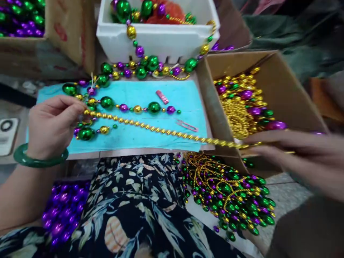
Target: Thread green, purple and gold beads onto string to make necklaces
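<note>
A gold bead strand (161, 130) stretches nearly straight across the view, slanting down to the right. My left hand (53, 122), with a green bangle on the wrist, pinches its left end between thumb and fingers. At the strand's other end is my right hand (298, 154), smeared by motion, its fingers closed around the beads. Behind and below the strand, green, purple and gold bead strings (154, 107) lie on a turquoise cloth (185, 91). Thread snips (187, 125) and a small red labelled piece (162, 96) rest there too.
A white foam box (158, 39) with beads draped over its rim stands at the back. Cardboard boxes of beads stand at the right (290, 86) and back left (67, 39). Finished-looking bead strands (228, 193) hang beside my lap; purple beads (66, 208) sit lower left.
</note>
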A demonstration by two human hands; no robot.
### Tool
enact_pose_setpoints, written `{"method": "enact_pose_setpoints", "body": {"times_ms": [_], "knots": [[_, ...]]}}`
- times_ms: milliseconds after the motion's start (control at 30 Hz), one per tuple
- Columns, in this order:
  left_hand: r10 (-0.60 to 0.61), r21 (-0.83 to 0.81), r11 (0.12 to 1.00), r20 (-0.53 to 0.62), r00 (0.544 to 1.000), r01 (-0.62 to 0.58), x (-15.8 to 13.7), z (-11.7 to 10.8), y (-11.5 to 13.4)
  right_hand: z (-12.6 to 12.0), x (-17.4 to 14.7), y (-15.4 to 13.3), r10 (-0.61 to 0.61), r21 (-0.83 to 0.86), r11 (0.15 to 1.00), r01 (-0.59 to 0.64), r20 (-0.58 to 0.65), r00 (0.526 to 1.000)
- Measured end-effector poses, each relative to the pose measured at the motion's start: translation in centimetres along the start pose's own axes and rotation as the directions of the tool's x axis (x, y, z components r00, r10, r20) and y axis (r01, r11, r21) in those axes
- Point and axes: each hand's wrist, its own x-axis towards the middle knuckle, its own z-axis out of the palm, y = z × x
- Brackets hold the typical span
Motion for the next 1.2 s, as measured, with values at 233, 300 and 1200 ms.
{"method": "enact_pose_setpoints", "body": {"times_ms": [233, 300, 1200], "knots": [[-0.417, 0.458, 0.822, 0.081, 0.906, 0.337, -8.5, -8.7, -8.3, 16.4, 3.2, 2.5, -0.013, -0.044, 0.999, 0.033, 0.399, 0.917], [-0.356, 0.519, 0.816, 0.102, 0.929, 0.256, -10.3, -8.4, -10.3, 18.5, 3.5, 3.6, -0.008, -0.102, 0.994, 0.051, 0.378, 0.926], [-0.079, 0.770, 0.621, 0.251, 0.965, -0.149, -12.3, -7.3, -13.7, 18.7, 4.7, 4.1, 0.114, -0.156, 0.986, -0.064, 0.334, 0.936]]}}
